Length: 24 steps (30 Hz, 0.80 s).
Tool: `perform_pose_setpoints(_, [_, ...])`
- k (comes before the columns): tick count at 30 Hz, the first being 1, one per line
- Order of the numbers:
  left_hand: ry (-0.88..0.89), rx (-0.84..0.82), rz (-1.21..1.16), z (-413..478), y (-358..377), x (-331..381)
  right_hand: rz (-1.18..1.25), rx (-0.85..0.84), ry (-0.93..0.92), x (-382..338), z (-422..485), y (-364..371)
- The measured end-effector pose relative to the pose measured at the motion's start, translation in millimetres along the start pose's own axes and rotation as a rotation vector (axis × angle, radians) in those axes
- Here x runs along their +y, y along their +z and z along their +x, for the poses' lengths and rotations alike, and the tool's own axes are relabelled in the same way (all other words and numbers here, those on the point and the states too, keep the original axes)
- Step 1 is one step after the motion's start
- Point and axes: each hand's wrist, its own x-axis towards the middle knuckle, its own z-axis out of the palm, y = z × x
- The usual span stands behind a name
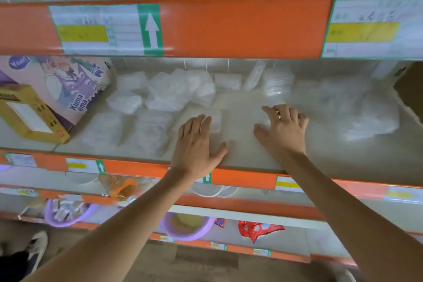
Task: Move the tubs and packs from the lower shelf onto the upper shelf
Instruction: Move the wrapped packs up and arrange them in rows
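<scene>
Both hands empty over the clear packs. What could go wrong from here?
1. Clear packs crowd the shelf; the left hand and right hand hover over a bare gap, so added tubs may shove packs off.
2. The purple tub below holds loose packets; lifting it past the orange beam might spill them.

On the shelf the packs lay clustered left of its middle, toward its back; a box lay at its left end, before a bag; the left hand and the right hand were over its front middle, apart; a tub sat below it.
</scene>
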Motion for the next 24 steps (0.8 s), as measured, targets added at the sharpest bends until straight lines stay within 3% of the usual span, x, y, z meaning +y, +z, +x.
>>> perform_pose_setpoints(4, [-0.012, 0.081, -0.014, -1, 0, 0, 0.060, 0.021, -0.012, -3, -2, -5])
perform_pose_setpoints(10, [0.010, -0.017, -0.120, 2, 0, -2, 0.077, -0.180, 0.005, -3, 0, -5])
perform_pose_setpoints(19, [0.018, 0.116, -0.187, 1, 8, -6, 0.088, 0.004, -0.042, -2, -3, -4])
perform_pose_setpoints(24, [0.058, 0.073, -0.246, 3, 12, -9, 0.193, -0.072, -0.029, -4, -4, -8])
